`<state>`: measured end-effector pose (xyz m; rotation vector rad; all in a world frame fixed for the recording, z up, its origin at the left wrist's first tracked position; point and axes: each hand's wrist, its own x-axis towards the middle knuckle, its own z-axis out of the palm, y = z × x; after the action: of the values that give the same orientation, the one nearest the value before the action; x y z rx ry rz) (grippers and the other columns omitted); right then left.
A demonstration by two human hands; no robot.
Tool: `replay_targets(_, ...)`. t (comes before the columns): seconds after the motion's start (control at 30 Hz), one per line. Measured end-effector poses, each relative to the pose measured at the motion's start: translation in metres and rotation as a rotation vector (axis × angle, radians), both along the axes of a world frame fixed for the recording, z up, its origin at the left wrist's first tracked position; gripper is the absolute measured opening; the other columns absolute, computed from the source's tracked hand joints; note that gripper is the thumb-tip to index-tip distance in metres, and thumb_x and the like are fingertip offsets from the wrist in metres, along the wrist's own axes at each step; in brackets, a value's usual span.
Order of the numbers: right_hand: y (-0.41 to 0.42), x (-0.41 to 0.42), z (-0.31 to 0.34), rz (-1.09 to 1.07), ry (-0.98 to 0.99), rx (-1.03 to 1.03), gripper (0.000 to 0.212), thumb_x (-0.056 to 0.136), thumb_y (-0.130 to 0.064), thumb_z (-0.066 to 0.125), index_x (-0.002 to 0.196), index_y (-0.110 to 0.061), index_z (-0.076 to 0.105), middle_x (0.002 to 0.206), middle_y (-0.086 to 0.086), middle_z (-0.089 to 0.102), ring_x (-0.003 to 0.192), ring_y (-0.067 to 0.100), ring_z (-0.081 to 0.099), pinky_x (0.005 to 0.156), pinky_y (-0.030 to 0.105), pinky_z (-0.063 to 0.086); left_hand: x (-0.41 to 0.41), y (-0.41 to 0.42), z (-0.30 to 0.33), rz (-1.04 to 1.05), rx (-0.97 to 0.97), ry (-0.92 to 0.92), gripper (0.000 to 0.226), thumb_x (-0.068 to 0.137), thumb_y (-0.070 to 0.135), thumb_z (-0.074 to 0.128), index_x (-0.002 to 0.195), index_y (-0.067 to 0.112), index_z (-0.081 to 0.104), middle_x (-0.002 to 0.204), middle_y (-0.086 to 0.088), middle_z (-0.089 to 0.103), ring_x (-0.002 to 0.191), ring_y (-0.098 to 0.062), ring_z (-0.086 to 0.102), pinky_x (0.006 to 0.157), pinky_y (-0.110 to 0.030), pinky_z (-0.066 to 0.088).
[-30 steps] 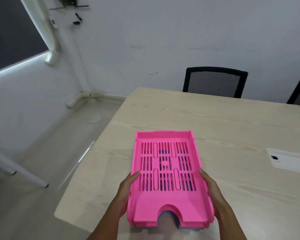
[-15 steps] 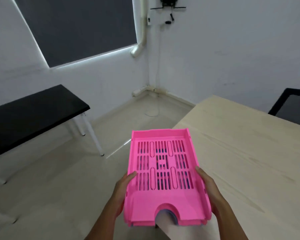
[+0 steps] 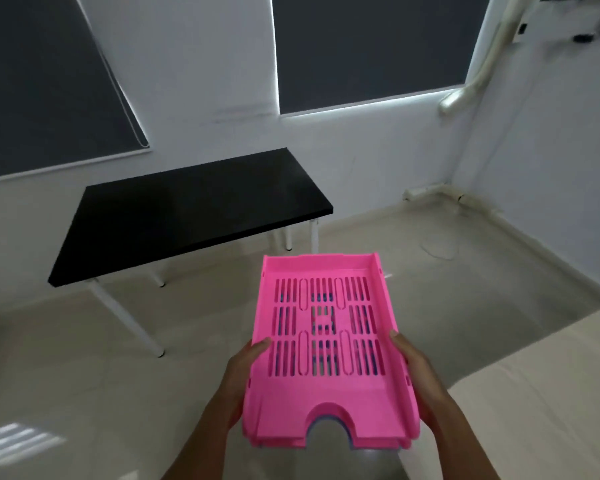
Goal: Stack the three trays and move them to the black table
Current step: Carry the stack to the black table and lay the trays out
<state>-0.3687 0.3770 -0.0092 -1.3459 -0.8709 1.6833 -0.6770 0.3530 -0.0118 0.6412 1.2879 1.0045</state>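
A pink slotted tray tops a stack held in the air over the floor, with a blue tray edge showing in its front notch and through the slots. My left hand grips the stack's left side and my right hand grips its right side. The black table with white legs stands ahead and to the left, against the wall under the windows, some distance beyond the stack.
The light wooden table lies at the lower right, next to my right arm. Open floor stretches between me and the black table. A pipe runs down the right corner, and a cable lies on the floor there.
The view has swung left from the wooden table toward the black table. The stack, lifted off the wooden table, is carried with both hands over the floor.
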Motion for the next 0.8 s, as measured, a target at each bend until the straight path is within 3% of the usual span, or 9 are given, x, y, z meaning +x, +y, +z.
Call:
replay_targets(0.17,0.095,-0.053,0.002,0.102,-0.015,0.054,0.065,0.077,-0.066,0.064,0.125,-0.023,0.070,0.115,0.014,0.077,0.106,0.040,0.073,0.108,0.066,0.042,-0.043,0.053,0.011,0.109,0.041,-0.009,0.049,0.082,0.031,0.061,0.120,0.000,0.063,0.095,-0.019,0.075,0.080,-0.033,0.072,0.076,-0.047,0.059)
replay_targets(0.33,0.202,-0.111,0.016,0.196,0.010,0.097,0.067,0.076,-0.071,0.063,0.125,-0.026,0.070,0.115,0.013,0.077,0.105,0.040,0.073,0.106,0.067,0.043,-0.090,0.128,0.032,0.197,0.069,0.007,0.042,0.095,0.027,0.053,0.124,-0.001,0.060,0.096,-0.021,0.074,0.077,-0.033,0.072,0.068,-0.043,0.060)
replay_targets(0.53,0.307,-0.174,0.040,0.312,0.016,0.111,0.054,0.092,-0.058,0.050,0.124,-0.019,0.070,0.108,0.016,0.078,0.097,0.038,0.075,0.100,0.061,0.051,-0.147,0.214,0.052,0.267,0.102,-0.034,0.043,0.094,0.028,0.055,0.126,0.001,0.061,0.103,-0.025,0.071,0.083,-0.037,0.071,0.075,-0.046,0.059)
replay_targets(0.7,0.376,-0.233,0.041,0.366,0.048,0.076,0.057,0.085,-0.058,0.056,0.123,-0.016,0.069,0.111,0.017,0.077,0.099,0.037,0.075,0.091,0.052,0.056,-0.198,0.266,0.038,0.358,0.075,-0.082,0.042,0.094,0.028,0.055,0.124,-0.001,0.062,0.100,-0.024,0.071,0.080,-0.036,0.071,0.075,-0.046,0.059)
replay_targets(0.8,0.420,-0.274,0.033,0.384,0.066,0.060,0.050,0.087,-0.048,0.058,0.124,-0.015,0.065,0.110,0.020,0.076,0.097,0.038,0.074,0.085,0.052,0.058,-0.238,0.306,0.025,0.416,0.042,-0.103,0.042,0.092,0.029,0.058,0.122,0.000,0.064,0.102,-0.026,0.070,0.082,-0.037,0.071,0.079,-0.048,0.057)
